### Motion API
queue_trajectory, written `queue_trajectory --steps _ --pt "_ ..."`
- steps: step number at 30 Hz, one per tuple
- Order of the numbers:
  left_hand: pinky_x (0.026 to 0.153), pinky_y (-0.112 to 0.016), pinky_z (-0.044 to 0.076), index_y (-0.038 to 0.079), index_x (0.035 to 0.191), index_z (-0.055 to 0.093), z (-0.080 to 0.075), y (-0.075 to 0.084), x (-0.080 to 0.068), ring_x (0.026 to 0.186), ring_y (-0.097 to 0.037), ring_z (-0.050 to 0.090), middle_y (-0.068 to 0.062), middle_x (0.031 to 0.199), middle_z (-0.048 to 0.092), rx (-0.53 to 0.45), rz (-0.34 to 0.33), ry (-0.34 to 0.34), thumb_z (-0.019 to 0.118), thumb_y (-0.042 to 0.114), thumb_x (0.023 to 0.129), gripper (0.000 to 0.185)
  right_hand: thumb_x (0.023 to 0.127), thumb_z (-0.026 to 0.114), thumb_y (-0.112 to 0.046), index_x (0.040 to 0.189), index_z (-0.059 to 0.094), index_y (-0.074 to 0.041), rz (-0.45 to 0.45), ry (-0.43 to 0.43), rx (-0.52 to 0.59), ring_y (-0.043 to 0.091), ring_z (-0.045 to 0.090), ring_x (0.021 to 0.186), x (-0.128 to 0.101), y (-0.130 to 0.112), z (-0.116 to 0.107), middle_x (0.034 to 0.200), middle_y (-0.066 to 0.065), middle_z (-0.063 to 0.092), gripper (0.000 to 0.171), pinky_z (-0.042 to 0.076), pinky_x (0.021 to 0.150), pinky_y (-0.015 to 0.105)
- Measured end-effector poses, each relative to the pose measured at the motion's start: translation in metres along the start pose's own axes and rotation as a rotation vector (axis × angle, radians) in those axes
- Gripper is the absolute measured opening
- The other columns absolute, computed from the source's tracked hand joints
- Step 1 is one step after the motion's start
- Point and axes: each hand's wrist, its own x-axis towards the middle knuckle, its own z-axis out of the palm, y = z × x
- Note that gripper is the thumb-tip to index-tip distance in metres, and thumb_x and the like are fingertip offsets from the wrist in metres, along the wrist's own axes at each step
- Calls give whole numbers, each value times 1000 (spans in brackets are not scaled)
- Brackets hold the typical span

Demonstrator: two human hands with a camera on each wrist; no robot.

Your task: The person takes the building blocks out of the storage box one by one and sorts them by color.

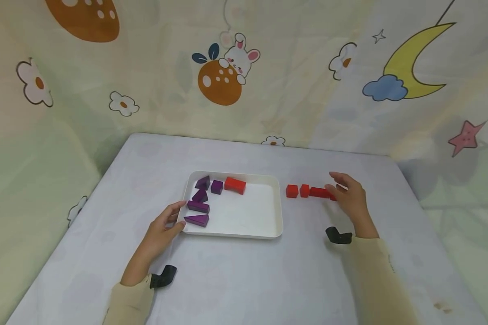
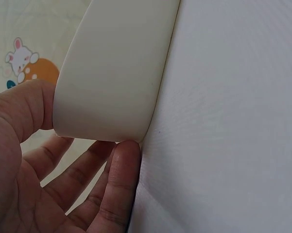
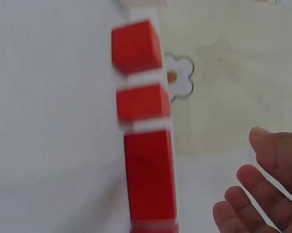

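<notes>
While left fingers on tray — right fingers near red blocks

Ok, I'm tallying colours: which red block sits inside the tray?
The red block toward the far side of the tray, just right of the purple blocks. The other red blocks lie in a row outside it, by the right hand.

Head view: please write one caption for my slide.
Left hand holds a white tray of purple blocks and one red block; right hand near a row of red blocks.
</notes>
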Motion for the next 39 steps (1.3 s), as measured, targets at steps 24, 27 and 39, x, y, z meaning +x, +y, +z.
queue_trajectory --steps 24,27,39 --pt "106 -59 54 9 161 48 0 -2 -1 136 -45 59 -28 152 58 -7 20 5 64 7 106 57 103 72 -6 142 65 2 -122 -177 179 39 61 135 16 -79 101 143 23 65 40 50 114 49" --pt "106 -59 54 10 161 49 0 -2 0 136 -45 59 -28 152 58 -10 19 5 64 8 106 57 103 73 -8 141 66 -1 -113 -207 164 38 62 135 19 -89 112 142 21 67 39 52 112 49" --pt "103 -58 55 14 161 49 0 0 -2 138 -45 58 -27 153 58 -13 -18 -1 62 9 106 56 98 78 -6 136 72 -4 -61 -351 83 35 65 128 20 -110 158 136 16 71 38 55 109 46"
